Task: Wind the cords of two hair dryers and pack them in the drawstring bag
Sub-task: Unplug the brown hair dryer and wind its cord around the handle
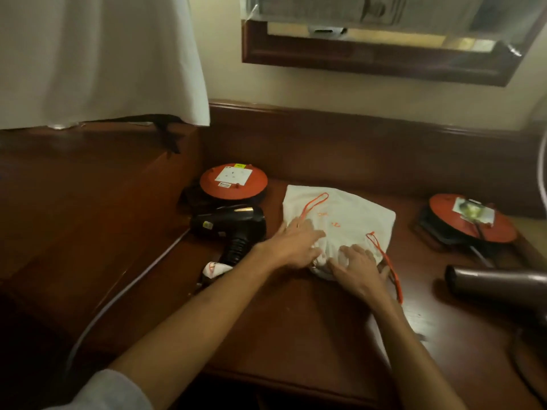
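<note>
- A white drawstring bag point(340, 220) with orange cords lies flat on the dark wooden counter point(281, 329).
- The left hand point(296, 244) rests on the bag's near edge, fingers straight and spread.
- The right hand point(359, 269) lies beside it at the gathered mouth; whether its bent fingers pinch the cloth cannot be told.
- A black hair dryer point(233, 229) sits just left of the bag.
- A brown hair dryer point(497, 287) lies well to the right, apart from the bag.
- Two orange cable reels point(233, 182) point(470, 218) stand behind.
</note>
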The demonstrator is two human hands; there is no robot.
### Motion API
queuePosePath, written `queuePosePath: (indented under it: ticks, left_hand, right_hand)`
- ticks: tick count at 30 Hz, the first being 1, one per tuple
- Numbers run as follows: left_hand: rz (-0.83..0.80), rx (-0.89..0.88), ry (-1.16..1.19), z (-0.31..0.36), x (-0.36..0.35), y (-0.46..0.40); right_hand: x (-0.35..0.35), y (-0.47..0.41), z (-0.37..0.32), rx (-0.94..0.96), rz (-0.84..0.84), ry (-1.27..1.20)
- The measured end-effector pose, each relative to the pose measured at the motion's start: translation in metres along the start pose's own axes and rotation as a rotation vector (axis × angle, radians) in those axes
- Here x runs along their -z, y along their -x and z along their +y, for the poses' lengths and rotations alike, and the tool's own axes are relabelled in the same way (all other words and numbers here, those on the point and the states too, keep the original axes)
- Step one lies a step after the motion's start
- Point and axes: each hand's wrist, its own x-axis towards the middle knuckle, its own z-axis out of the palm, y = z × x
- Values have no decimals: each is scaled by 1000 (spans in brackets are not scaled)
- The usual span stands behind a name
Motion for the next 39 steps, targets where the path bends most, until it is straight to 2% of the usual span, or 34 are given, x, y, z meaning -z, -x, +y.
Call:
queuePosePath:
  ticks: [2,4,9,14,17,21,25,30,35,39]
  left_hand:
    - [-60,31,64,9,-15,-11]
    - [-44,60,117,11,-24,-19]
    - [-28,81,84,16,-19,-34]
    - [74,30,-9,60,11,-44]
    - [156,-120,6,112,26,-59]
    - [84,-263,120,175,36,-102]
    - [72,-316,189,214,40,-156]
    - [55,-351,165,245,35,-225]
    - [49,-332,196,267,23,-279]
    - [-5,-297,201,254,-11,-299]
  right_hand:
    - [10,-15,20,65,1,13]
    - [20,-25,28,85,-26,27]
    - [36,-25,32,126,-49,-67]
    - [76,-13,67,181,184,-224]
    - [118,-11,103,138,300,-211]
    - [174,-18,147,48,434,-182]
    - [209,-37,188,-82,413,-134]
    - [224,-78,222,-194,278,-67]
    - [229,-130,241,-188,171,-76]
    - [219,-155,262,-207,56,85]
